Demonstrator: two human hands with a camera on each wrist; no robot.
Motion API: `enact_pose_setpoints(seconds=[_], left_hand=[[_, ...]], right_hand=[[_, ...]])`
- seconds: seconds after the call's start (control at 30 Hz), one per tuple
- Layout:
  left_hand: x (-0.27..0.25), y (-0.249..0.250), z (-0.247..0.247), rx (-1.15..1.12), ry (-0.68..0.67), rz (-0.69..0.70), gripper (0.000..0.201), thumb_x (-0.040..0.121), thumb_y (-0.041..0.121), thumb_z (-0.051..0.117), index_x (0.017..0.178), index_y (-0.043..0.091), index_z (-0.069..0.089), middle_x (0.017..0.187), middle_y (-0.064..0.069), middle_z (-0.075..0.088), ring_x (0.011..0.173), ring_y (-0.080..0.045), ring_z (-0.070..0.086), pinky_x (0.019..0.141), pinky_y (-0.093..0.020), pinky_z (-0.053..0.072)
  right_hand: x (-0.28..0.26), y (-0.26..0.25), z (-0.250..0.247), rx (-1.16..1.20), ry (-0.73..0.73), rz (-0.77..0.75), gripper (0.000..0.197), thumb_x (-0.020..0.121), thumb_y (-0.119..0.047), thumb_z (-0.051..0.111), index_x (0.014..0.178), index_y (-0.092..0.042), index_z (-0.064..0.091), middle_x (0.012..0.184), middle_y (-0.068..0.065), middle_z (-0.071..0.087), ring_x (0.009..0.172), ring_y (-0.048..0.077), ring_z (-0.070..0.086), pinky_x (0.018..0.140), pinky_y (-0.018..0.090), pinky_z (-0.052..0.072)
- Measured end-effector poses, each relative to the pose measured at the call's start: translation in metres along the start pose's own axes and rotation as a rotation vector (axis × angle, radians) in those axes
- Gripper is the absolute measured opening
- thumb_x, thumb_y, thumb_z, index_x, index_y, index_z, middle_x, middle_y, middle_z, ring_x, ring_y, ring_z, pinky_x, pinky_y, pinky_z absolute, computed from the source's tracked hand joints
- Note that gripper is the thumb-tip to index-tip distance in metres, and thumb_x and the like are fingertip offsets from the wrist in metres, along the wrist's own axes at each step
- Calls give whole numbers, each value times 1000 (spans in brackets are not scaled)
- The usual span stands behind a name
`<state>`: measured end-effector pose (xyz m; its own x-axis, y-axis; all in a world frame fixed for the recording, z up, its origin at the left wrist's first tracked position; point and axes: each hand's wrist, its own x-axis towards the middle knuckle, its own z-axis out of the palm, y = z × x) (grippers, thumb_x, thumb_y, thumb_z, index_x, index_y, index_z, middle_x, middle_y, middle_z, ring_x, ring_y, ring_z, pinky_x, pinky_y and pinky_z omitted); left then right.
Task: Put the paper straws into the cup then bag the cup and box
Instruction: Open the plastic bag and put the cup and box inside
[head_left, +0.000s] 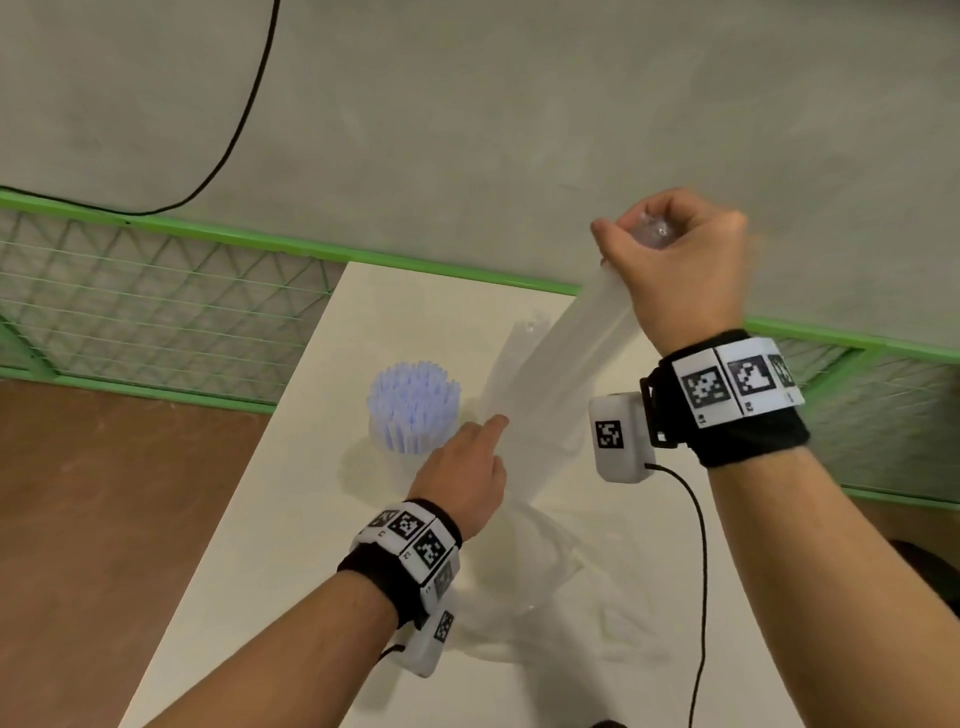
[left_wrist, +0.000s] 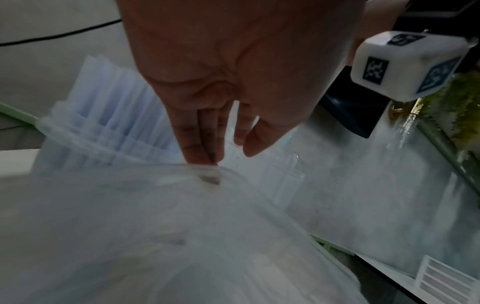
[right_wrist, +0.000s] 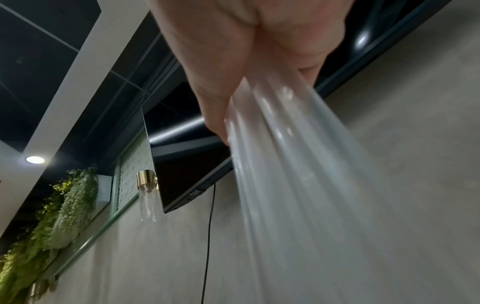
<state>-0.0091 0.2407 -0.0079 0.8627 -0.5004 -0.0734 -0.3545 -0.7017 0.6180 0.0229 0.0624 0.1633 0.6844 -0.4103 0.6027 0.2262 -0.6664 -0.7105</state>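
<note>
Overhead, right hand (head_left: 675, 260) grips bag (head_left: 561, 358) top — left hand (head_left: 462, 473) fingers straight inside; box unseen.

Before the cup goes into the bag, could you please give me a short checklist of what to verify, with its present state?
1. Straws in cup: ok.
2. Cup upright on table: ok.
3. Right hand grips the bag top: ok.
4. Left hand fingers straight, reaching into the bag's opening: ok.
5. Bag mouth wide enough for cup: cannot tell.
6. Box within reach: cannot tell, not seen.
</note>
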Motion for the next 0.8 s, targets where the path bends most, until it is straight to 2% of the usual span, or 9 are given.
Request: enact_pose_setpoints(seconds=[0.13,0.27,0.4,0.53,0.6,0.67,0.73,0.8], left_hand=[[5,7,-1,-2,9,-16,41,102,20,38,144,20,39,126,-6,58,112,-29,58,96,-42,47],[2,10,-1,1,4,-5,40,102,18,38,141,20,44,123,-4,61,106,-27,60,94,-41,49],[1,13,1,-13,-8,10,37,101,20,39,136,20,50,120,-4,64,102,-26,61,93,-41,50],[3,15,-4,-44,-30,6,34,100,20,41,131,18,56,104,-5,68,93,-25,63,91,-39,52],[5,15,-8,-76,-18,0,33,99,21,45,128,18,59,90,-2,66,87,-22,62,91,-37,52],[6,16,-13,-128,61,0,28,97,24,52,123,20,61,84,5,59,85,-18,59,88,-33,51],[10,19,-20,-188,210,42,30,93,27,61,122,23,58,93,8,52,88,-12,54,83,-26,44],[16,24,-26,-280,318,112,41,88,27,70,125,21,54,108,8,51,96,-9,50,83,-20,37]], right_hand=[[5,-12,-13,-52,45,-54,19,73,-35,78,72,-18,70,66,-7,68,59,8,63,59,21,52],[3,-12,-25,-74,-6,-42,19,72,-33,77,69,-17,69,64,-2,68,60,16,66,59,24,53],[-3,6,-13,-187,-67,-52,18,77,-31,76,70,-16,68,62,-10,60,55,2,51,56,15,40],[-6,18,0,-162,-82,-57,18,79,-30,76,72,-15,68,64,-7,61,58,4,51,60,19,42],[-11,20,7,-137,-121,-60,19,78,-31,77,72,-15,68,64,-9,60,58,1,49,61,18,42],[-19,21,12,-128,-168,-80,21,77,-32,79,71,-15,68,64,-7,62,57,1,49,59,15,40],[-30,24,18,-93,-227,-112,24,77,-34,81,70,-15,68,63,-5,64,57,5,52,58,14,40],[-42,31,20,-56,-305,-132,27,77,-38,81,71,-15,69,65,-4,66,60,8,57,60,18,45]])
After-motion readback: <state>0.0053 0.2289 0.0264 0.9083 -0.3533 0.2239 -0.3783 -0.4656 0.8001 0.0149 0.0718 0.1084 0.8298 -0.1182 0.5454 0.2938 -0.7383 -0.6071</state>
